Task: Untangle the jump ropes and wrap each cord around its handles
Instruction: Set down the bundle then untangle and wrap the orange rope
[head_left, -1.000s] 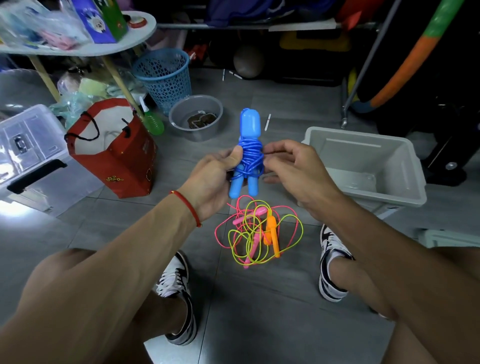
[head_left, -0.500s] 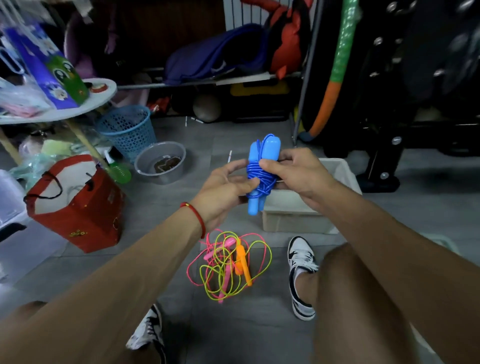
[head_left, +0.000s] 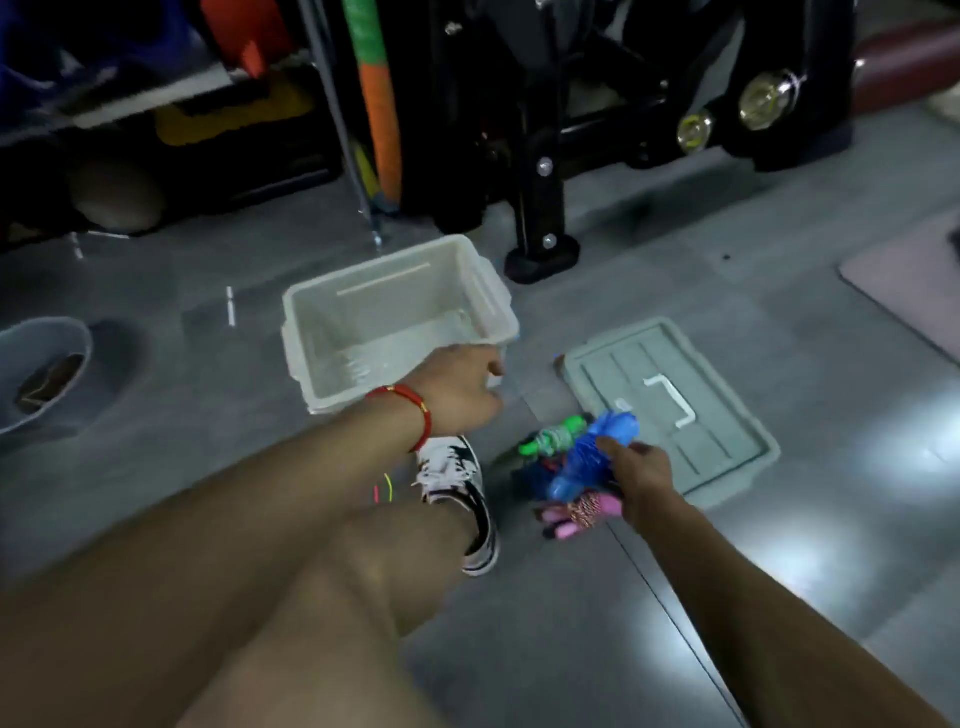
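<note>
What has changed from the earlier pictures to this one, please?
The left hand has let go of the blue jump rope; the right hand alone has carried it rightward and down, over wrapped ropes on the floor beside the lid. The view has swung right. The blue cord stays wrapped, and the bin has nothing in it.

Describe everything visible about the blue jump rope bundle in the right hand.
The blue jump rope bundle is glossy plastic: rounded handles with blue cord wound tight around them. Motion blur hides finer detail. It tilts diagonally, one end up toward the grey lid. The right hand grips its side, holding it low over other wrapped ropes on the floor.
</note>
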